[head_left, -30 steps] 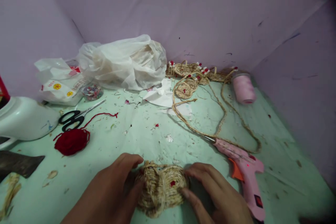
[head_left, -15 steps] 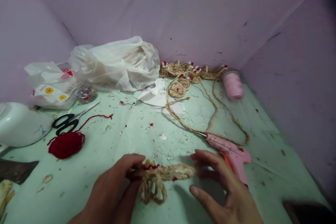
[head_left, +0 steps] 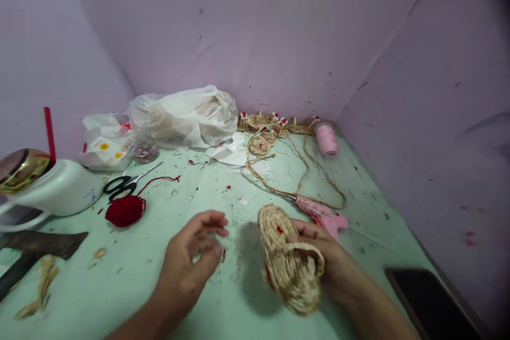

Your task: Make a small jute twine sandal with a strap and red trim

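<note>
My right hand (head_left: 332, 257) grips a coiled straw-rope piece (head_left: 281, 249), shaped like a small sandal with a rope loop across it and a red spot on its face. The piece is held up above the table, tilted, and its far side is hidden. To its left, my left hand (head_left: 195, 247) is raised with bent fingers apart and nothing in them. A pink glue gun (head_left: 321, 212) lies just beyond my right hand. Tan rope (head_left: 303, 170) loops over the table behind it.
Red yarn (head_left: 126, 211), scissors (head_left: 127, 183), a white mug (head_left: 69, 186) and a hammer (head_left: 51, 244) lie left. Plastic bags (head_left: 191, 117), more coiled rope pieces (head_left: 261, 143) and a pink thread spool (head_left: 326, 139) stand at the back. A phone (head_left: 430, 300) lies right.
My left hand has let go of the rope piece and moved slightly away. My right hand has taken hold of it and turned its coiled face toward me. The view has shifted.
</note>
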Demonstrator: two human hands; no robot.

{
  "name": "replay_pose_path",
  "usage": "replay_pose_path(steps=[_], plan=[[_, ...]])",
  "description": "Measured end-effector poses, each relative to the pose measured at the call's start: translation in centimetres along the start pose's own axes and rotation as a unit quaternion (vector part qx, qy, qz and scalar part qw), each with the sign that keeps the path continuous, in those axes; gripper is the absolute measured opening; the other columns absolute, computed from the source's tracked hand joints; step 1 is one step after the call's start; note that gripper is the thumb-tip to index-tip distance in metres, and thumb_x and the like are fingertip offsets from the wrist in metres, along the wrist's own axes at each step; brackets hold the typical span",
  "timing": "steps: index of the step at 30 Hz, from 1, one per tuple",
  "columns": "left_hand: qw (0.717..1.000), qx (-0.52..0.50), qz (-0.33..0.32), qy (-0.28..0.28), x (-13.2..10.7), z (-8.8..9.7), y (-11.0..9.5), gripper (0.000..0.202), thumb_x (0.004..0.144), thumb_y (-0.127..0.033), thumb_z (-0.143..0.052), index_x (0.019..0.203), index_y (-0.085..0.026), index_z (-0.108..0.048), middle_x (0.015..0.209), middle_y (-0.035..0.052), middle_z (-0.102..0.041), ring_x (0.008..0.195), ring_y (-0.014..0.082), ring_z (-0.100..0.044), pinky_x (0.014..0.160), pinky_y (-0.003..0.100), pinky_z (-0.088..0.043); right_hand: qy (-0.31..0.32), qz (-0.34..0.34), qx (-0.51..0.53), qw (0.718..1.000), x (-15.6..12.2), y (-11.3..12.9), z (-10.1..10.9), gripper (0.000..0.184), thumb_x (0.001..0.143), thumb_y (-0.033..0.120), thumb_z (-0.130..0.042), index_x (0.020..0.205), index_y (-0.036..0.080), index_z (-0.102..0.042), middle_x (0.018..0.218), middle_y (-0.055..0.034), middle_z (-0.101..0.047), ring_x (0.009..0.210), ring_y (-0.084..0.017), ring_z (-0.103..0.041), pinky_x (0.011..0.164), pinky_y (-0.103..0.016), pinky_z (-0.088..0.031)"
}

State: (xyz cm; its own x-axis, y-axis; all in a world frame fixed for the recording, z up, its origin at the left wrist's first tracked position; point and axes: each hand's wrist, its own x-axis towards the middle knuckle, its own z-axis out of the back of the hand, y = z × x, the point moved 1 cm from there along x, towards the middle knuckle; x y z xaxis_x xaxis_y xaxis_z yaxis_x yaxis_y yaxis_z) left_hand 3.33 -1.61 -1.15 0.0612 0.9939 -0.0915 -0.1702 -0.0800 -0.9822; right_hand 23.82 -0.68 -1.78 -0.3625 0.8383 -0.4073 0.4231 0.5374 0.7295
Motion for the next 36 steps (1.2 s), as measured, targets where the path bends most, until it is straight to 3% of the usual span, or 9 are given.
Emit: replay_pose_path(steps=[4,9,15,19,22,25,28,31,36], plan=[[0.948,0.161,-0.245,0.124,0.9,1.9,-0.9,0.048,0.071,-0.003,-0.05,0.114,-0.023,-0.049,0.124,0.0092,-0.047,0.113,0.0221,-0.046,0.088,0.033,-0.045,0.144,-0.143,0.016,0.979,1.0,-0.7,0.3,0.029,0.056,0.017,-0.071,0.082,0.004,-0.07,0.064,-0.0091,-0.069,0.055,-0.013,-0.063,0.055,-0.022,-0.049],[0.908,0.153,-0.296,0.255,0.3,1.0,-0.7,0.034,0.073,-0.002,-0.046,0.102,-0.018,-0.055,0.118,0.0122,-0.052,0.099,0.0187,-0.055,0.076,0.028,-0.05,0.202,-0.152,0.004,0.967,1.2,-1.2,-0.3,0.046,0.054,0.012,-0.071,0.1,0.009,-0.065,0.082,-0.008,-0.071,0.071,-0.014,-0.066,0.067,-0.023,-0.05],[0.884,0.171,-0.381,0.21,0.1,0.8,-1.0,0.022,0.08,-0.006,-0.042,0.095,-0.014,-0.055,0.09,0.0108,-0.062,0.088,0.0181,-0.057,0.077,0.032,-0.047,0.068,-0.131,-0.031,0.989,1.1,-0.3,-0.1,0.037,0.065,0.024,-0.063,0.099,0.01,-0.063,0.073,-0.0083,-0.07,0.061,-0.016,-0.065,0.054,-0.025,-0.05],[0.877,0.233,-0.382,0.175,0.0,1.5,-1.3,0.022,0.079,-0.006,-0.04,0.096,-0.014,-0.053,0.087,0.0094,-0.06,0.082,0.0175,-0.055,0.072,0.03,-0.046,-0.117,0.045,-0.106,0.986,0.4,0.9,0.6,0.029,0.074,0.035,-0.057,0.095,0.015,-0.062,0.08,-0.0099,-0.069,0.075,-0.021,-0.065,0.067,-0.033,-0.05],[0.861,0.289,-0.372,0.193,-0.3,1.7,-1.3,0.025,0.079,-0.005,-0.041,0.099,-0.015,-0.052,0.088,0.0088,-0.06,0.08,0.0178,-0.055,0.069,0.03,-0.045,-0.219,0.248,-0.282,0.9,-2.0,1.6,0.9,0.034,0.078,0.046,-0.052,0.099,0.02,-0.06,0.101,-0.0106,-0.064,0.098,-0.024,-0.058,0.078,-0.036,-0.047],[0.849,0.324,-0.355,0.223,-0.7,1.5,-1.3,0.028,0.079,-0.006,-0.041,0.102,-0.016,-0.05,0.09,0.0086,-0.06,0.081,0.018,-0.056,0.068,0.029,-0.045,-0.158,0.341,-0.504,0.778,-4.7,1.2,0.2,0.034,0.071,0.034,-0.066,0.103,0.025,-0.06,0.109,-0.0073,-0.059,0.101,-0.024,-0.054,0.081,-0.036,-0.046],[0.848,0.34,-0.3,0.274,-1.0,1.1,-1.2,0.031,0.079,-0.006,-0.039,0.107,-0.02,-0.047,0.096,0.0072,-0.06,0.086,0.0174,-0.057,0.069,0.026,-0.046,-0.102,0.412,-0.566,0.707,-5.9,0.2,-0.7,0.031,0.071,0.022,-0.066,0.101,0.02,-0.059,0.097,-0.0076,-0.061,0.094,-0.022,-0.056,0.079,-0.034,-0.047],[0.881,0.299,-0.241,0.275,-1.4,0.7,-0.6,0.032,0.08,-0.008,-0.039,0.108,-0.023,-0.043,0.098,0.0042,-0.059,0.088,0.015,-0.057,0.073,0.025,-0.047,-0.091,0.427,-0.566,0.699,-5.4,-0.7,-1.0,0.024,0.072,0.014,-0.063,0.095,0.017,-0.057,0.084,-0.0063,-0.06,0.08,-0.019,-0.057,0.068,-0.031,-0.049],[0.959,0.186,-0.108,0.187,-2.0,0.2,1.4,0.047,0.078,-0.009,-0.047,0.118,-0.026,-0.029,0.093,0.0006,-0.058,0.069,0.009,-0.057,0.065,0.02,-0.049,-0.095,0.421,-0.585,0.687,-4.5,-1.5,-0.8,0.026,0.073,0.004,-0.055,0.095,0.018,-0.055,0.081,-0.0055,-0.061,0.078,-0.019,-0.055,0.068,-0.033,-0.048]])
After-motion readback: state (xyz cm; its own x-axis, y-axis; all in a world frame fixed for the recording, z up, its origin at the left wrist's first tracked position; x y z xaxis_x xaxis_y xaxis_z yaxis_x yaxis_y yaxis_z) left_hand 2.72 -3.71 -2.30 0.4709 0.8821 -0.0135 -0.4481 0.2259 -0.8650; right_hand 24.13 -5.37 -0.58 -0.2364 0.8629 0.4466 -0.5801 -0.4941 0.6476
